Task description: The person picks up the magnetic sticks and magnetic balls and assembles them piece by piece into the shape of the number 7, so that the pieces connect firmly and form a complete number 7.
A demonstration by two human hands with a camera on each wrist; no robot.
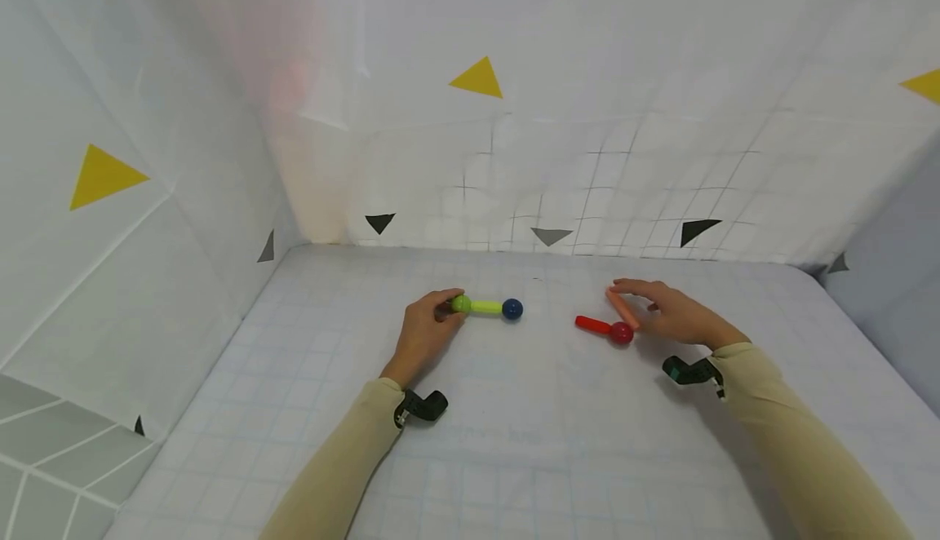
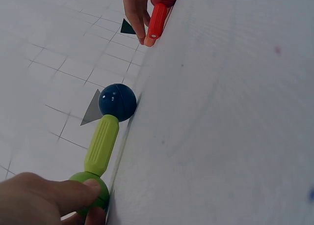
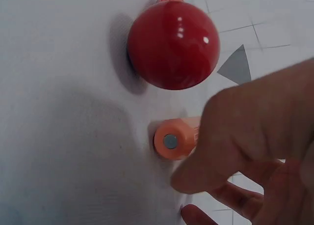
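Note:
My left hand point(image 1: 426, 332) pinches a green ball point(image 1: 461, 303) between thumb and fingers. A lime-green magnetic rod point(image 2: 102, 144) joins that ball to a dark blue ball point(image 1: 512, 309), which points toward the right. To the right, my right hand point(image 1: 679, 316) holds an orange magnetic rod point(image 1: 622, 309), a fingertip at its far end and the thumb by its near end. A grey metal disc point(image 3: 170, 141) shows in the rod's end. Just left of it lies a red ball point(image 1: 621, 334) with a red rod point(image 1: 591, 325) attached.
A white gridded surface point(image 1: 499, 409) lies under everything. White sheeting point(image 1: 587, 157) rises behind it and at the left point(image 1: 147, 279), marked with yellow and dark triangles. Each wrist carries a small black camera point(image 1: 426, 405).

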